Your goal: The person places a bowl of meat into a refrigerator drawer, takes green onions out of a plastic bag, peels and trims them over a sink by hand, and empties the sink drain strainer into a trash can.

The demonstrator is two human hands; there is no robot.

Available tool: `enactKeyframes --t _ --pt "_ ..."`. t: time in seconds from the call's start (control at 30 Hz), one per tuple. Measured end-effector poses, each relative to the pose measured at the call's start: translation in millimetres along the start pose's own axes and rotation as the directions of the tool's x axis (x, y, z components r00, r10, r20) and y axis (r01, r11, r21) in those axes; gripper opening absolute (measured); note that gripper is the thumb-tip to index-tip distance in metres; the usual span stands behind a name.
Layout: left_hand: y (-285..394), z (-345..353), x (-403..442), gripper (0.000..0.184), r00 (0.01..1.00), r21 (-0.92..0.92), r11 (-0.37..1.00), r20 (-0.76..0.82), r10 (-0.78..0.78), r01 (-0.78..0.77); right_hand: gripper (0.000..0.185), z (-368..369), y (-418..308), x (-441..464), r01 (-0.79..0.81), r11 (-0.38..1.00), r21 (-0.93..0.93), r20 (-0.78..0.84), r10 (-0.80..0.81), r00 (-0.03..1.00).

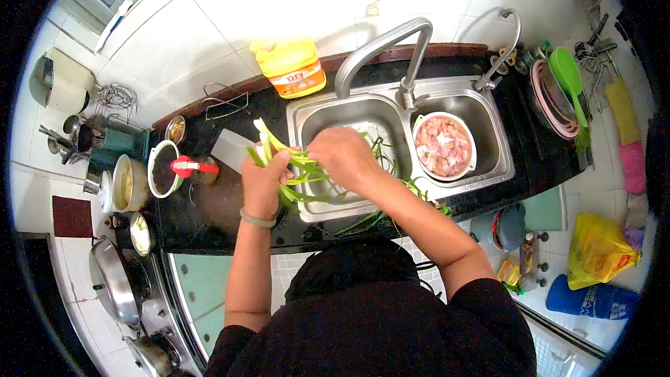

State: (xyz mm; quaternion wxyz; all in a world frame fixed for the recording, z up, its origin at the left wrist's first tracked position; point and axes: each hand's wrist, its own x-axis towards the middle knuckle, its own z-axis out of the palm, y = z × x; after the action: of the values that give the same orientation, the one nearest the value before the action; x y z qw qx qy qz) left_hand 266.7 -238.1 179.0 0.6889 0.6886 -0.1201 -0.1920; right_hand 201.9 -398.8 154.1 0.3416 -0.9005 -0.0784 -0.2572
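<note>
My left hand (262, 180) is wrapped round a bunch of scallions (271, 138), pale ends pointing up and away, over the left edge of the sink. Close on its right, my right hand (343, 158) has its fingers closed at the leaves, above the left basin; what the fingertips grip is partly hidden. Loose green stalks and leaves (381, 152) lie in that basin (349, 113), and more greens (421, 195) lie over its front edge. To the right, a white bowl (474, 150) holding cut pinkish meat (444, 145) sits in the other basin.
A curved faucet (384, 38) arches over the sink. Behind stands a yellow jug (292, 68). To the left are a flat grey blade-like piece (232, 148), a bowl with a red-handled item (192, 167) and several pots. A green ladle (569, 80) and stacked basins (543, 101) stand right.
</note>
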Motion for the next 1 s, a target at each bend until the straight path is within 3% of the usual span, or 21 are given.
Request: enactKeyframes --t 0.03,0.1,0.17,0.2,0.27,0.3,0.37,0.43,0.5,0.57,0.7,0.77,0.8,0.9,0.93,0.97,1.0 --pt "-4 -1 0 0.010 1.000 -0.002 1.000 -0.004 0.000 0.000 0.008 -4 -1 0 -0.022 0.995 -0.095 0.001 0.022 1.000" --pt "-12 -2 -1 0.010 1.000 0.000 1.000 0.006 -0.017 0.017 0.004 -8 -4 0 -0.018 0.995 -0.102 0.006 0.019 1.000" --pt "-12 1 -2 0.011 0.999 -0.038 0.999 0.031 0.006 -0.005 0.006 -4 0 -2 -0.014 0.981 0.192 -0.021 0.019 1.000" --pt "-10 3 -4 0.010 0.999 -0.073 0.997 0.035 0.010 -0.007 0.006 -1 3 -4 -0.014 0.981 0.192 -0.021 0.018 1.000" --pt "-10 3 -4 0.010 0.999 -0.108 0.994 0.039 0.011 -0.007 0.007 6 7 -7 -0.192 0.788 0.585 -0.103 0.307 0.946" --pt "-11 0 -3 0.010 1.000 -0.149 0.988 -0.013 0.028 -0.029 0.007 3 11 -7 -0.195 0.787 0.585 -0.100 0.309 0.946" --pt "-15 -9 0 0.011 0.996 -0.210 0.976 -0.077 0.034 -0.049 0.006 -12 31 -4 -0.212 0.793 0.571 -0.321 0.453 0.831" --pt "-10 -17 0 0.015 0.991 -0.234 0.970 -0.132 0.031 -0.062 0.012 -37 34 0 -0.167 0.624 0.763 -0.282 0.554 0.783" --pt "-15 -35 7 0.017 0.994 -0.331 0.943 -0.108 -0.026 -0.011 0.010 -53 43 -1 -0.118 0.640 0.759 -0.318 0.524 0.790" --pt "-16 -48 9 0.019 0.992 -0.433 0.901 -0.108 -0.065 0.012 0.011 -61 53 -3 -0.114 0.567 0.816 -0.340 0.630 0.698" --pt "-18 -76 14 0.027 0.982 -0.618 0.780 -0.061 -0.179 0.103 0.009 -56 73 -15 -0.121 0.537 0.835 -0.339 0.676 0.654" --pt "-22 -90 16 0.028 0.983 -0.656 0.745 -0.023 -0.182 0.122 0.008 -43 85 -25 -0.307 0.679 0.667 -0.255 0.595 0.762" --pt "-24 -93 16 0.029 0.983 -0.693 0.706 0.016 -0.183 0.143 0.011 -33 96 -34 -0.333 0.886 0.322 -0.284 0.426 0.859" --pt "-15 -91 14 0.030 0.974 -0.739 0.649 0.048 -0.221 0.184 0.012 -16 90 -42 -0.308 0.929 0.205 -0.173 0.344 0.923" --pt "-8 -84 12 0.031 0.972 -0.753 0.638 0.011 -0.235 0.163 0.011 -14 84 -42 -0.364 0.910 0.199 -0.073 0.384 0.920" --pt "-9 -84 12 0.031 0.971 -0.750 0.640 0.014 -0.237 0.167 0.011 -8 79 -42 -0.367 0.908 0.201 -0.074 0.388 0.919" --pt "-11 -86 13 0.031 0.972 -0.758 0.625 0.048 -0.230 0.185 0.012 0 74 -43 -0.384 0.868 0.314 -0.036 0.415 0.909"
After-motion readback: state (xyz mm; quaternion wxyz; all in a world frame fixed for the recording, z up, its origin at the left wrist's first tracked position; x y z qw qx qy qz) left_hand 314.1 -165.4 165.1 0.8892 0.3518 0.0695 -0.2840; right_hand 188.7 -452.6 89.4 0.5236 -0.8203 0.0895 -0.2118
